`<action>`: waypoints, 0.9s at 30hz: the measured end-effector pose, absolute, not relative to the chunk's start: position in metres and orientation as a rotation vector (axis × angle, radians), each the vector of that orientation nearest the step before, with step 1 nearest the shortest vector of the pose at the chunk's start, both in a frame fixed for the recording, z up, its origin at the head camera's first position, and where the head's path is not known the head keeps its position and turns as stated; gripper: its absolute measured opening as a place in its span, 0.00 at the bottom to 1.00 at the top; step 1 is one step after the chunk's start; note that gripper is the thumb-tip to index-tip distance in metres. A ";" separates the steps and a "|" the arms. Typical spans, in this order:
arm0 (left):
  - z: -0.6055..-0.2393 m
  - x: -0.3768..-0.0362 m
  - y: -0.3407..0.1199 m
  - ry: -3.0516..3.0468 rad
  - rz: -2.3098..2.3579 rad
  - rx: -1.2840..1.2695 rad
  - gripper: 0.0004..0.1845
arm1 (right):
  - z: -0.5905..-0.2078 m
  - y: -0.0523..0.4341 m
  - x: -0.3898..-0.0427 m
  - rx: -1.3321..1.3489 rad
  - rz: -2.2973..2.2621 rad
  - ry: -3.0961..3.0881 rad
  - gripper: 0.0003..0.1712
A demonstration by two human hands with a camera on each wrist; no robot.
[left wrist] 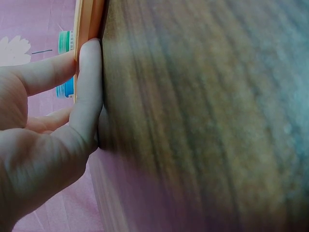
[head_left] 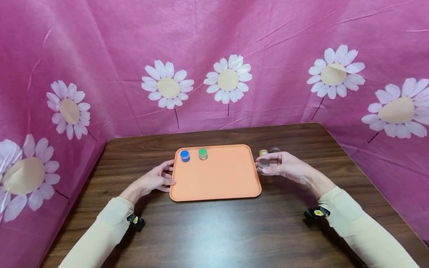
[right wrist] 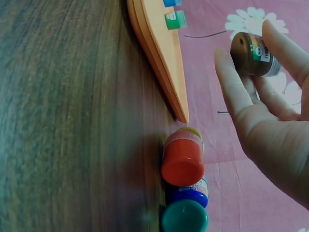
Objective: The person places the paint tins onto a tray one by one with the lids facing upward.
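A small brown paint jar (head_left: 263, 163) is pinched between the thumb and fingers of my right hand (head_left: 286, 166), just past the right edge of the orange tray (head_left: 218, 178). Its label shows in the right wrist view, where the brown jar (right wrist: 248, 54) is raised off the table. My left hand (head_left: 155, 178) touches the tray's left edge. In the left wrist view, the thumb of the left hand (left wrist: 48, 150) lies straight along the tray's outer wall. Near the tray's back left corner stand a blue jar (head_left: 185, 156) and a green jar (head_left: 202, 154).
Beyond the right hand are a yellow jar (head_left: 263, 152) and a dark-topped jar (head_left: 275, 149). A red jar (right wrist: 183, 159), a dark blue jar (right wrist: 192, 195) and a teal jar (right wrist: 185, 216) line up past the tray. Pink flowered cloth (head_left: 201, 37) surrounds the wooden table (head_left: 187, 234).
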State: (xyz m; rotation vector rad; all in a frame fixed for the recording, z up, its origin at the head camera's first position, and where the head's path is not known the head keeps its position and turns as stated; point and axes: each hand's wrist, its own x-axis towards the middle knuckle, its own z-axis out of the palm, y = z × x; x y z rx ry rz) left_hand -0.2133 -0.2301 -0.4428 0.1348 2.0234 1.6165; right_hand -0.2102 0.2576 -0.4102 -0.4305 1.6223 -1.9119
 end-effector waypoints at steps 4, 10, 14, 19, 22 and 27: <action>-0.444 -0.214 -0.231 2.026 1.615 0.136 0.46 | -0.408 0.255 -0.213 -0.444 -1.937 1.610 0.24; -0.445 -0.215 -0.231 2.017 1.624 0.141 0.47 | -0.403 0.251 -0.219 -0.413 -1.992 1.615 0.24; -0.444 -0.214 -0.230 2.012 1.626 0.145 0.47 | -0.400 0.247 -0.221 -0.392 -1.976 1.654 0.28; -0.443 -0.212 -0.229 2.008 1.626 0.151 0.47 | -0.400 0.243 -0.221 -0.394 -1.960 1.656 0.28; -0.442 -0.212 -0.229 2.013 1.621 0.154 0.47 | -0.400 0.241 -0.223 -0.398 -1.977 1.625 0.26; -0.442 -0.213 -0.229 2.021 1.613 0.131 0.47 | -0.401 0.236 -0.227 -0.400 -1.991 1.585 0.23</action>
